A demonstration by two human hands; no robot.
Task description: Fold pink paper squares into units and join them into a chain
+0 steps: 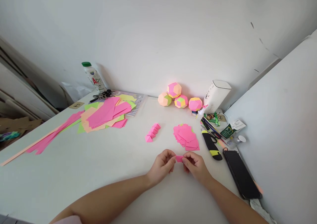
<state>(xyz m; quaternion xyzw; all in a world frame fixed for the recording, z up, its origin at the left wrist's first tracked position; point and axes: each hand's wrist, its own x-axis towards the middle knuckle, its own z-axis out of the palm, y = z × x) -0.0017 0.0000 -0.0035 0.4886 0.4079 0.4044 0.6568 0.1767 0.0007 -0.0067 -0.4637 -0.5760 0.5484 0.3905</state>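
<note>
My left hand (162,166) and my right hand (196,166) meet over the white table (86,171), both pinching a small pink paper piece (179,158) between their fingertips. Just beyond them lies a loose pile of pink paper squares (187,137). A row of folded pink paper units (152,132) sits to its left. Several pink, orange and green paper balls (174,89) rest against the wall at the back.
Sheets of pink, orange and green paper (106,113) spread over the back left, with long strips (47,140) beside them. A bottle (92,76), keys (102,94), a white box (216,95), a black-and-yellow cutter (211,146), pens and a black phone (241,179) line the table's edges.
</note>
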